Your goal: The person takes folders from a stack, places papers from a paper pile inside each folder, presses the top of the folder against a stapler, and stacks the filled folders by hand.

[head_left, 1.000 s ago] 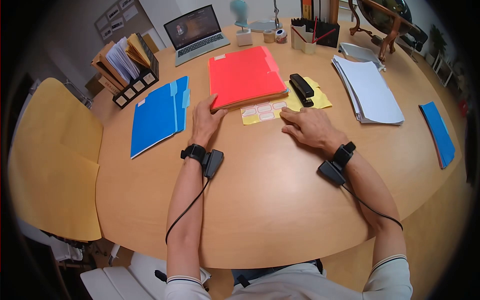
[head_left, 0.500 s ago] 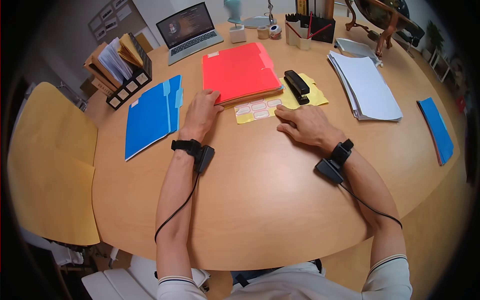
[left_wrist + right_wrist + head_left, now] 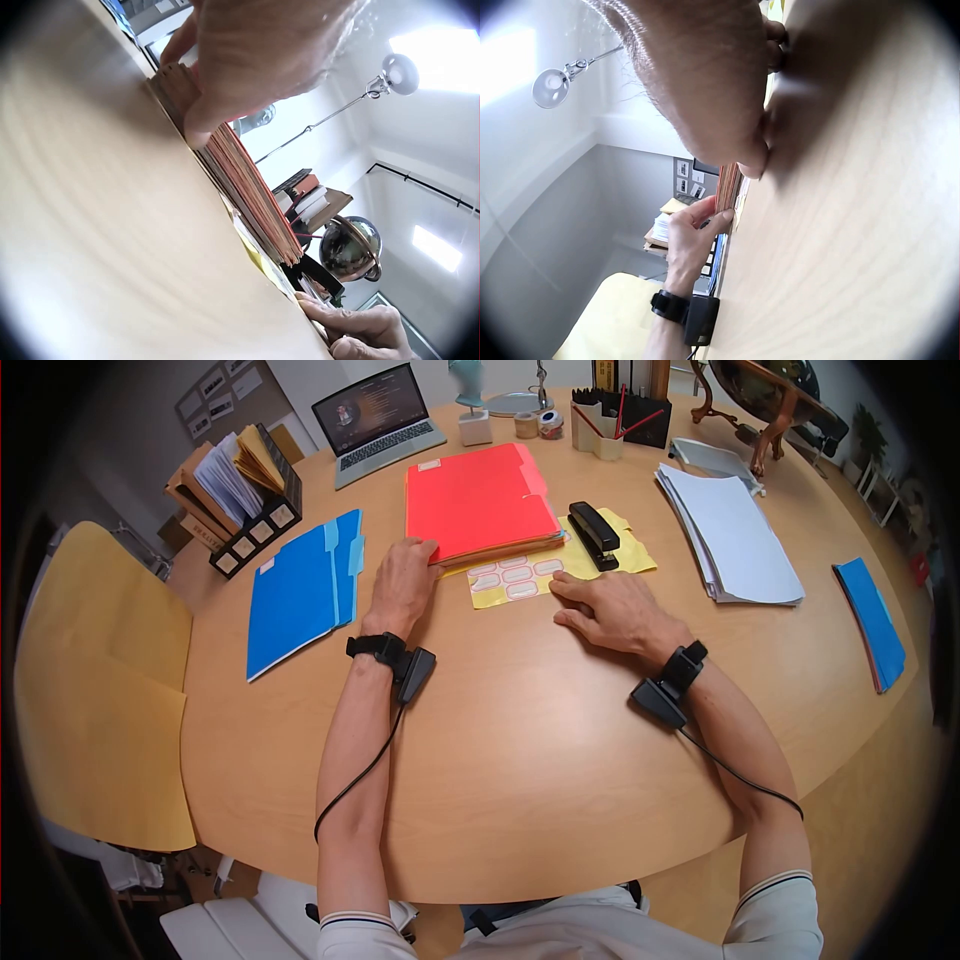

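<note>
The pile of red folders (image 3: 475,505) lies flat on the table (image 3: 560,780), ahead of the person and a little to the left of middle. The left hand (image 3: 403,585) is at its near left corner and grips it: the thumb lies against the stacked edges on the near side and the fingers reach round the corner, a hold that probably keeps the layers square and stops the pile from sliding.

Beside the pile, and seemingly partly under its near edge, is a yellow sheet (image 3: 490,599) with white, red-rimmed labels. The right hand (image 3: 622,610) touches its near right part with the fingertips; its fingers are loosely bent and a little apart, clamped on nothing, perhaps to keep the sheet flat. The pile is ahead and to the left of this hand, apart from it. Just beyond the fingers, a black stapler (image 3: 594,536) sits on the yellow paper, where its weight may help to hold that down.

Farther out, a blue folder (image 3: 305,600) lies left of the left hand, and loose white paper (image 3: 735,540) is stacked to the right. Behind the red folders stands an open laptop (image 3: 390,452).
</note>
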Action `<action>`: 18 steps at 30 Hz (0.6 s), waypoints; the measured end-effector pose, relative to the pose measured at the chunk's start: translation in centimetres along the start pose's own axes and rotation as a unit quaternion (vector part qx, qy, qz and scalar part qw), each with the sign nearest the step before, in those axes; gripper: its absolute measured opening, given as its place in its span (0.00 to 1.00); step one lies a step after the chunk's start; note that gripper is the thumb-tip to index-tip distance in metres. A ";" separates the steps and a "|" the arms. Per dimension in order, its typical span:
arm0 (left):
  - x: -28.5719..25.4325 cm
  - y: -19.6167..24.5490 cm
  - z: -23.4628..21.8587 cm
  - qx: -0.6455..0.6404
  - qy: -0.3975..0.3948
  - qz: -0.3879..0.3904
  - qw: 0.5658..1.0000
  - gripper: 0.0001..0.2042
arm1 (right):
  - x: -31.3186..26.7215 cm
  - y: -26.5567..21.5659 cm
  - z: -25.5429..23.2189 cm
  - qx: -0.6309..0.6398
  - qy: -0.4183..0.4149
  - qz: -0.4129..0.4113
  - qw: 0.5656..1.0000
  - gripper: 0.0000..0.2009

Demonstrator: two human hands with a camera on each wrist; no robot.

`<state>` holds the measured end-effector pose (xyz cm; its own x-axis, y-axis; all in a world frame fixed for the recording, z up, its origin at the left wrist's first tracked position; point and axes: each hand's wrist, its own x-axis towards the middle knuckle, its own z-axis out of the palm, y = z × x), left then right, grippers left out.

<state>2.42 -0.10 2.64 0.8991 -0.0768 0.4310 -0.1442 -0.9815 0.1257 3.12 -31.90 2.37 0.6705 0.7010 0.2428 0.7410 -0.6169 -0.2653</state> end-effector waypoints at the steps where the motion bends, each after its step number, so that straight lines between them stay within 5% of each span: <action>1: 0.1 0.1 -0.1 -0.001 -0.009 -0.007 1.000 0.19 | 0.0 0.0 0.0 0.002 -0.002 0.003 1.000 0.19; 18: 0.3 1.2 -1.3 0.046 -0.072 -0.005 0.996 0.14 | 0.0 -0.1 0.0 0.016 0.001 0.015 1.000 0.16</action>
<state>2.00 -1.08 4.13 0.9514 -0.0850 0.2960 -0.1025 -0.9938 0.0441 3.04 -31.83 2.38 0.6927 0.6818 0.2352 0.7188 -0.6258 -0.3027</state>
